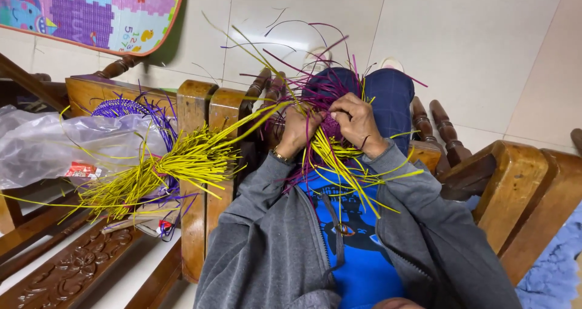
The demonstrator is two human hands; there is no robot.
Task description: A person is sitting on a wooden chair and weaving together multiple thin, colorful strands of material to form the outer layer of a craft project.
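L hand [298, 130] & R hand [357, 122] close together over lap, fingers [337, 106] curled, both forearms bent inward.

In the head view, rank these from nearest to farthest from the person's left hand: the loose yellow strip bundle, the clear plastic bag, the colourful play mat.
From the left hand, which grips the woven strips in the lap:
1. Yellow strip bundle, just to its left across the wooden armrest.
2. Clear plastic bag, further left on the neighbouring seat.
3. Colourful play mat, on the floor, upper left corner.

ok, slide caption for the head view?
Both hands work purple and yellow strips over the lap; yellow strip bundle lies on the wooden chair.
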